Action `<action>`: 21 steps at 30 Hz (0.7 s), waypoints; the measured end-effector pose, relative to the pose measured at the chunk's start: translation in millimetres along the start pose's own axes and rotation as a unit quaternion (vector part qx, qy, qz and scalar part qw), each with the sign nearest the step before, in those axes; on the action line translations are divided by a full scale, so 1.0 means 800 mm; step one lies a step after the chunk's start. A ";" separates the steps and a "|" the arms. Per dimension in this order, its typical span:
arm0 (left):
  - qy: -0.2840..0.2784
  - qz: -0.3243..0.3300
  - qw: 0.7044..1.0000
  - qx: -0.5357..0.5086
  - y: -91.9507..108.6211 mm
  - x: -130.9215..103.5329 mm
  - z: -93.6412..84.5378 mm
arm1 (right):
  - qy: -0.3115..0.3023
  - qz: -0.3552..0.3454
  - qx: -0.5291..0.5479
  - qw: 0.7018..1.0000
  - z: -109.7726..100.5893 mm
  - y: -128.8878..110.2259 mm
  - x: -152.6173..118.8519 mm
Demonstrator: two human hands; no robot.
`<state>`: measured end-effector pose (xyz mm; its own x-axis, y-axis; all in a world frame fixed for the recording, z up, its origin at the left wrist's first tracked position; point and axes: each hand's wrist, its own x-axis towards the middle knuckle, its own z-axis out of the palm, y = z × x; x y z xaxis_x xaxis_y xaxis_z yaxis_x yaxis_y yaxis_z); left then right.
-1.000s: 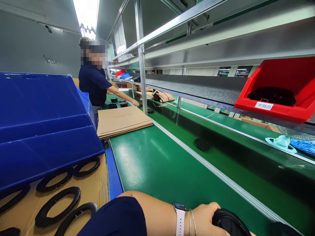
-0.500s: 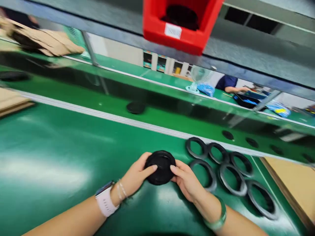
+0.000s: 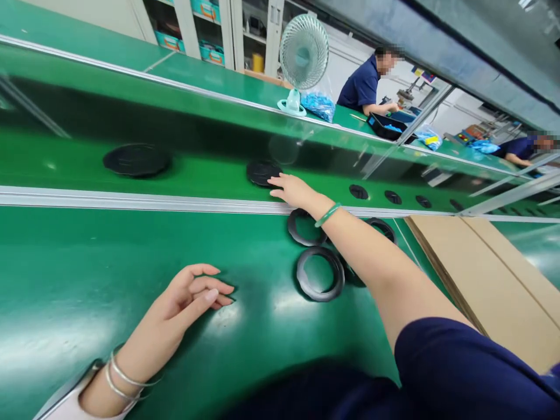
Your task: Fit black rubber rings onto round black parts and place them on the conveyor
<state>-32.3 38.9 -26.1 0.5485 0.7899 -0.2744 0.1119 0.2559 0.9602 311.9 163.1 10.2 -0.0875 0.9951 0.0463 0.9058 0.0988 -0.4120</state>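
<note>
- A flat black disc (image 3: 136, 160) is seen far left on the belt beyond the metal rail (image 3: 131, 202), well apart from both hands.
- The left hand (image 3: 184, 303) is laid on the green bench (image 3: 87, 280), palm down, fingers loosely spread, nothing held.
- The black round cap (image 3: 261, 172) is found on the green conveyor (image 3: 196, 175), across the rail and ahead of the body; being round, no long axis is offered.
- The right hand (image 3: 294, 190) is stretched over the rail, fingers extended and open, fingertips touching the cap's near edge; no grasp is closed on it. This hand is plainly the nearer one.
- Black rings (image 3: 320, 274) are lined up on the bench under and beside the right forearm.
- Flat cardboard sheets (image 3: 481, 274) are stacked to the right.
- Smaller black parts (image 3: 359, 191) are carried farther down the belt; a desk fan (image 3: 303, 55) and seated co-workers (image 3: 363, 87) are visible beyond.
</note>
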 end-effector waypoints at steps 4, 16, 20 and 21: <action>-0.012 -0.003 1.000 0.029 -0.005 0.001 -0.003 | 0.041 -0.016 0.013 0.999 -0.035 0.025 -0.072; 0.047 0.006 0.994 0.094 -0.016 0.015 0.011 | 0.051 -0.064 -0.097 0.992 -0.030 0.069 -0.230; 0.022 0.000 0.995 0.098 -0.008 0.009 0.054 | 0.028 -0.081 -0.118 0.989 -0.025 0.060 -0.225; 0.006 0.024 0.991 0.131 -0.005 0.011 0.066 | 0.025 -0.092 -0.120 0.988 -0.025 0.056 -0.220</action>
<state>15.9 15.7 -29.7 0.5495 0.8040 -0.2272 0.2978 0.0656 0.9524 376.0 -7.8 1.7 -0.2454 0.9580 0.1485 0.9491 0.2686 -0.1645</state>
